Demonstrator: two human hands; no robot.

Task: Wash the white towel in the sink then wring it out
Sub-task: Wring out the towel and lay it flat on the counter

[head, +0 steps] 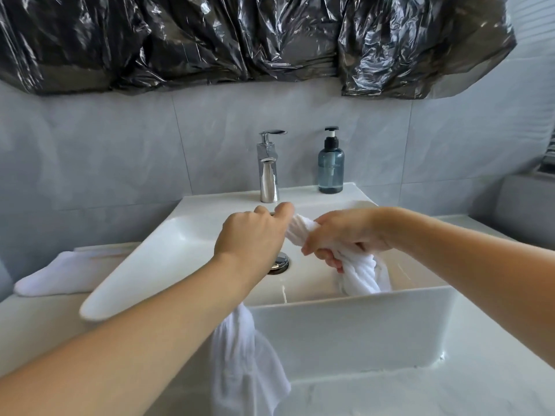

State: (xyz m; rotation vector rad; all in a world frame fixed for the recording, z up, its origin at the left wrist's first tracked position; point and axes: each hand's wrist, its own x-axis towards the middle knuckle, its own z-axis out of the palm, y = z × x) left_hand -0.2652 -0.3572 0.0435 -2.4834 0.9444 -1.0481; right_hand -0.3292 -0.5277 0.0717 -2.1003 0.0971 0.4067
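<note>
Beyond the fingers, grey tiles (300,130) cover the wall, with crinkled black plastic (240,40) hung across the top (it shines in the daylight). A white counter (495,370) spreads below and to both sides, meeting a grey ledge (528,205) far right.

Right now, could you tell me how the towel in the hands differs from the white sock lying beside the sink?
The white towel is twisted into a rope over the sink; the sock lies flat on the counter. The left hand and right hand grip the towel; nothing touches the sock. The towel is larger, with one end hanging over the sink's front. Both are white fabric.
</note>
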